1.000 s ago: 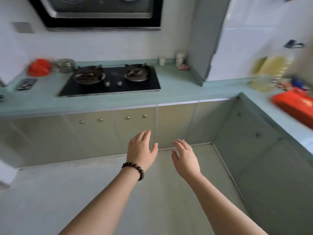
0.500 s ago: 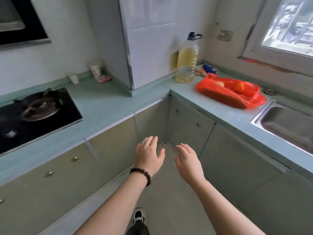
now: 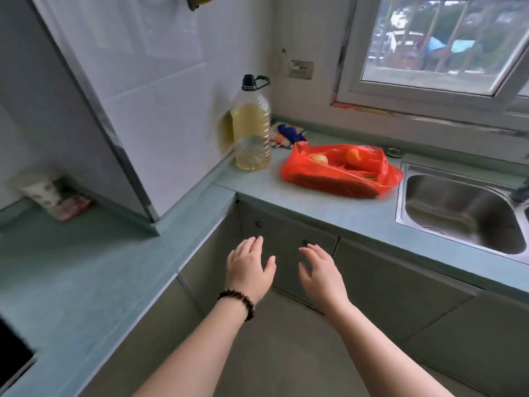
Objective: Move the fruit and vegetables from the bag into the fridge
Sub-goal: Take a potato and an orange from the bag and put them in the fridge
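Note:
A red plastic bag [image 3: 329, 181] lies open on the pale green counter, between an oil bottle and the sink. Inside it I see an orange fruit [image 3: 352, 155] and a pale round fruit [image 3: 319, 159]; whatever else it holds is hidden by the plastic. My left hand [image 3: 248, 270], with a bead bracelet at the wrist, and my right hand [image 3: 322, 275] hover side by side, palms down, in front of the cabinet doors below the counter. Both have relaxed fingers and hold nothing. They are well short of the bag. No fridge is in view.
A large oil bottle [image 3: 252, 130] stands left of the bag, with a blue and white cloth [image 3: 287, 136] behind it. A steel sink [image 3: 458, 213] sits at the right, a window above it. A tiled pillar [image 3: 114, 110] divides the L-shaped counter [image 3: 86, 267]. A cup [image 3: 43, 190] stands at far left.
My view has swung right from the hob to the counter corner, bringing the red bag and sink closer and more central. Both hands stay out in front, empty.

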The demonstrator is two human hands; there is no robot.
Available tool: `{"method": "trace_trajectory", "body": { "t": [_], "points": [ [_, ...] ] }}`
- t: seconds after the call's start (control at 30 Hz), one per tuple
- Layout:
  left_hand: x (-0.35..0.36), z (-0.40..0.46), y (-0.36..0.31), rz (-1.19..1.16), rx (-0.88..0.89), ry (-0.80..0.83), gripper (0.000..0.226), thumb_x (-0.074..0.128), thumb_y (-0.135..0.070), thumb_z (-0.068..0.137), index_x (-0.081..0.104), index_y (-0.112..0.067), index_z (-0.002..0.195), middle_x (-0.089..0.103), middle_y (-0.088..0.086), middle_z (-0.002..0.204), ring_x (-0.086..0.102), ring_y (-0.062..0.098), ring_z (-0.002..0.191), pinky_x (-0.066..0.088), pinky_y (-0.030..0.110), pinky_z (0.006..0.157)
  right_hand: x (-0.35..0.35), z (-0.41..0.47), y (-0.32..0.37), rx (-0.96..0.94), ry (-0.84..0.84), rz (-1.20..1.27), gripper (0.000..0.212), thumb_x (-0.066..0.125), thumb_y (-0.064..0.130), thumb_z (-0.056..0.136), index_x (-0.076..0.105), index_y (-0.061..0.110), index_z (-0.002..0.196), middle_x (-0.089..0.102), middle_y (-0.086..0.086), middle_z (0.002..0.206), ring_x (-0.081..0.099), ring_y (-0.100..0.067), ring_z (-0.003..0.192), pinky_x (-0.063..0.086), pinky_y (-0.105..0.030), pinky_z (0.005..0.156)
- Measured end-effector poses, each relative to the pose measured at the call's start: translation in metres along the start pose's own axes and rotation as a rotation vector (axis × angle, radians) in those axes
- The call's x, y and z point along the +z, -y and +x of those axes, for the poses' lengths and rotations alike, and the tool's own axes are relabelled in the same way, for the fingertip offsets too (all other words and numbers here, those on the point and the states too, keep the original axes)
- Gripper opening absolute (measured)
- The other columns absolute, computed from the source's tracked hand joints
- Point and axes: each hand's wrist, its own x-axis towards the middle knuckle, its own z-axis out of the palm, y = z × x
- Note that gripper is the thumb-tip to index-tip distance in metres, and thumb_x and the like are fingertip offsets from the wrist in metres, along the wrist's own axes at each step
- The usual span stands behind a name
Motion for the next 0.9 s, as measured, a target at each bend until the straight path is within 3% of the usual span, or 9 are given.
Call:
{"method": "trace_trajectory", "body": {
  "t": [0.2,0.43,0.7,0.9],
  "points": [
    [0.031,0.082,-0.028,-0.044,0.109,0.099,0.057,0.041,-0.043,0.094,0.032,-0.018,0.144,0.034,0.000,0.150,0.024,0.014,0.140,0.019,0.034,0.116,-0.012,0.061,-0.031,0.130,-0.065,0.000,0.040,0.046,0.023,0.095,0.047,0.023,0.135,0.035,0.007,0.149,0.020,-0.008,0.142,0.023,-0.024,0.110],
    [0.078,0.194,-0.080,-0.028,0.240,0.145,0.056,0.039,-0.043,0.095,0.031,-0.018,0.144,0.035,-0.001,0.149,0.027,0.014,0.139,0.018,0.033,0.114,-0.045,0.161,-0.098,0.230,-0.155,0.018,0.039,0.049,0.020,0.094,0.049,0.017,0.132,0.044,0.000,0.143,0.034,-0.014,0.134,0.026,-0.026,0.109],
    [0.136,0.353,-0.144,0.008,0.175,0.138,0.053,0.042,-0.040,0.094,0.036,-0.017,0.142,0.037,0.002,0.148,0.027,0.018,0.139,0.020,0.036,0.114,-0.103,0.325,-0.180,0.210,-0.270,0.095,0.035,0.053,0.014,0.088,0.057,0.013,0.124,0.053,-0.003,0.133,0.042,-0.019,0.129,0.032,-0.031,0.107],
    [0.160,0.428,-0.168,0.084,0.180,0.107,0.048,0.047,-0.037,0.091,0.046,-0.015,0.133,0.047,0.003,0.138,0.038,0.020,0.130,0.028,0.035,0.106,-0.113,0.413,-0.225,0.201,-0.164,0.059,0.039,0.053,0.015,0.088,0.054,0.014,0.128,0.049,-0.005,0.138,0.038,-0.019,0.132,0.031,-0.033,0.110]
  ]
}}
